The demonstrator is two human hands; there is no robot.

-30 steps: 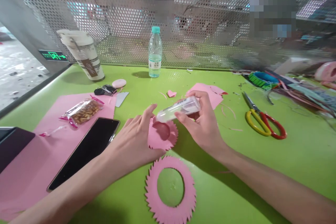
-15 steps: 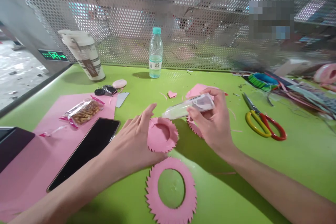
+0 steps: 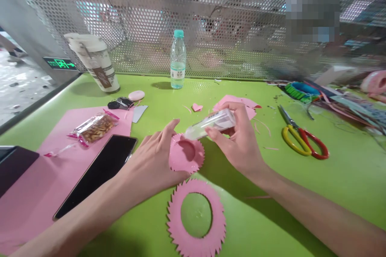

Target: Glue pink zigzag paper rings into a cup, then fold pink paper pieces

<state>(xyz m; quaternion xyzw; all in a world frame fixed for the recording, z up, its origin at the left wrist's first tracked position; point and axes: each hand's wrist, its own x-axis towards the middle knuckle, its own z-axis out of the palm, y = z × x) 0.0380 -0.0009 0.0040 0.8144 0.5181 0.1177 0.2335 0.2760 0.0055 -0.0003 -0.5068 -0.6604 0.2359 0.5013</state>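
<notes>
My right hand (image 3: 238,142) is wrapped round a clear glue bottle (image 3: 211,123), whose tip points down-left at a small pink fringed paper circle (image 3: 187,153) on the green table. My left hand (image 3: 152,164) lies on the left edge of that circle with its fingers stretched out, pressing it flat. Closer to me lies a larger pink fringed paper ring (image 3: 196,218) with a round hole in its middle.
A black phone (image 3: 98,174) and a snack packet (image 3: 95,127) rest on a pink sheet (image 3: 45,176) at left. Red-and-yellow scissors (image 3: 301,138) lie at right. A water bottle (image 3: 177,60), a paper cup (image 3: 95,62) and pink scraps (image 3: 241,104) stand further back before a perforated metal screen.
My right hand swung the glue bottle out to the right, then brought it back left so the tip is over the small circle again. My left hand stayed put.
</notes>
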